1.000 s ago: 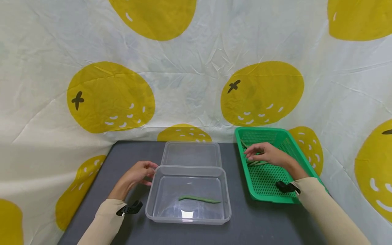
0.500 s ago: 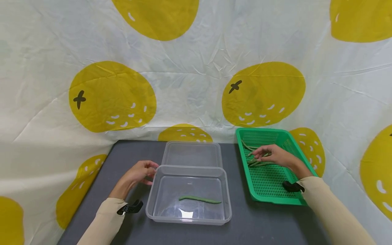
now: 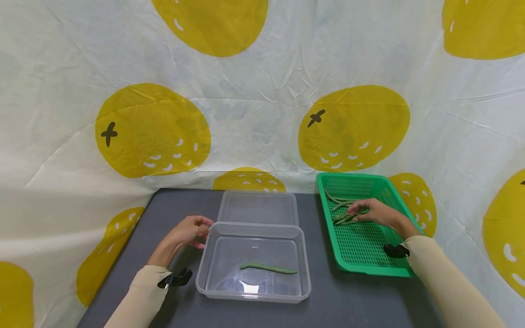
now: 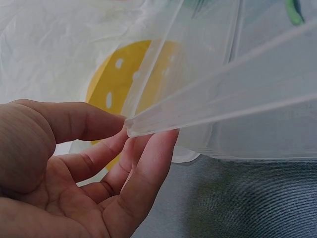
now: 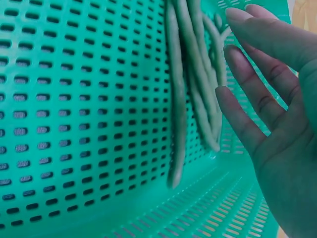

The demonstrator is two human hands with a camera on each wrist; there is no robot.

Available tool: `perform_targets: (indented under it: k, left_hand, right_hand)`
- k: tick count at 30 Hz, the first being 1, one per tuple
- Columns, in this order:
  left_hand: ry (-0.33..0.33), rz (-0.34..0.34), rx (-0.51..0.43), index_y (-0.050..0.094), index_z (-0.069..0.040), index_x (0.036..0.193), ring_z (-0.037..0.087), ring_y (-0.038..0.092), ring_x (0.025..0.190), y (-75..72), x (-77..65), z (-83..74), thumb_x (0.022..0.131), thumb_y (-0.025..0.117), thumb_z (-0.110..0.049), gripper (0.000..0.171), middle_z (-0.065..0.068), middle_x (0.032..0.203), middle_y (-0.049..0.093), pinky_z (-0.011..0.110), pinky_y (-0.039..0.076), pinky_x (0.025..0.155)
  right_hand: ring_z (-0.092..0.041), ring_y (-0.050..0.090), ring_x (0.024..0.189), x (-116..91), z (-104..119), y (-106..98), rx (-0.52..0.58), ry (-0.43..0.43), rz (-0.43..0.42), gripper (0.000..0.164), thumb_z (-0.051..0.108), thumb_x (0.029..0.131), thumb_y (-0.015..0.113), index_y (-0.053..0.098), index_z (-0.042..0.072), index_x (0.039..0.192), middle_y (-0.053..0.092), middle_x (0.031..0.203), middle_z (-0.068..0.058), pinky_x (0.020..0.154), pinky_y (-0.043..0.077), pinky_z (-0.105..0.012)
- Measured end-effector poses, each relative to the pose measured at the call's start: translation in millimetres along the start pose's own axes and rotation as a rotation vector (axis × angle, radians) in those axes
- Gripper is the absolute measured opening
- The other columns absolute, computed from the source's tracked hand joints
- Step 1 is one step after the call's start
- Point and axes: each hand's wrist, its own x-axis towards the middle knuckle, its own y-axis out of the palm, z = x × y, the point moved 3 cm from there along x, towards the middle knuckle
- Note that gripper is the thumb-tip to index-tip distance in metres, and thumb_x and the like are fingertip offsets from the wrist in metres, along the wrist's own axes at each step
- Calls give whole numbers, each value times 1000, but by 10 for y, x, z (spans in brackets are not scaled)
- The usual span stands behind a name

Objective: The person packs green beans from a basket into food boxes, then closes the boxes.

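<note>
My left hand (image 3: pixel 187 232) pinches the rim corner of a clear plastic container (image 4: pixel 262 111), thumb above and fingertips below in the left wrist view. Inside that container lies a single green bean (image 3: pixel 268 269). My right hand (image 3: pixel 379 213) is over the green plastic basket (image 3: pixel 357 248), with its fingers loosely spread and nothing between them. Several green beans (image 5: pixel 176 99) lie lengthwise on the basket floor, the fingertips close beside them in the right wrist view. From the head, the hand covers part of these beans.
Behind the container, a clear flat lid (image 3: pixel 258 207) lies on the dark grey table (image 3: pixel 328 300). A white cloth (image 3: pixel 254 132) printed with yellow fruit hangs behind and along the sides. The basket stands at the table's right.
My right hand has shifted right and slightly nearer over the basket, uncovering more of the beans there. The left hand stays at the container's rim.
</note>
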Motion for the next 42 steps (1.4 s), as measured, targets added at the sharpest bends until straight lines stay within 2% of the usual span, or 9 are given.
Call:
perform_targets:
  k: [10,17,20,25,30,32,39,42]
  left_hand:
    - [2,19,-18,58,8,129,26,66,86,10,-10,-9,93,59,-5,38,23,107,66,40,62,66]
    - [9,26,-13,56,9,130,26,67,87,15,-15,-15,94,59,-5,39,24,109,66,40,62,66]
    - [1,20,-15,57,9,129,26,67,86,17,-15,-14,94,60,-5,38,24,109,66,41,62,66]
    - [3,6,-7,58,8,128,24,67,83,15,-6,-19,94,59,-5,37,23,107,66,41,62,65]
    - [4,2,-13,58,8,128,24,67,82,17,-8,-21,93,59,-5,38,22,106,67,41,62,65]
    - [1,1,-17,58,8,128,24,67,82,19,-5,-17,92,59,-5,38,22,106,67,41,62,66]
    - [-1,-5,-11,58,8,128,25,67,83,21,-6,-4,93,59,-5,37,22,107,67,41,62,66]
    - [-1,-3,-5,58,8,129,25,67,84,19,-4,-3,93,59,-5,37,22,108,67,42,62,66]
  right_hand:
    - [-51,54,121,14,-187,-25,-46,17,-13,36,4,97,65,60,-7,131,61,130,-29,88,56,-29]
    - [-50,54,122,-26,-281,1,-58,23,-25,33,5,98,64,62,-7,128,60,131,-28,90,56,-43]
    - [-49,55,121,-36,-324,16,-50,29,-23,31,5,98,65,63,-6,126,61,130,-28,90,56,-45]
    - [-47,58,117,-35,-375,27,-18,41,-26,31,0,96,64,62,-9,125,60,128,-31,88,58,-40]
    - [-35,65,102,-24,-378,34,-84,65,-17,26,-7,95,62,65,-11,120,65,117,-27,81,58,-34]
    - [-31,66,97,-26,-367,39,-129,67,-7,22,-7,95,62,66,-10,116,67,112,-25,79,58,-35]
    - [-20,65,90,-44,-355,50,-263,110,-7,12,2,93,70,73,5,104,70,99,-5,78,56,-39]
    - [-19,65,88,-49,-366,66,-272,93,16,12,2,94,68,73,4,105,71,98,-5,76,56,-37]
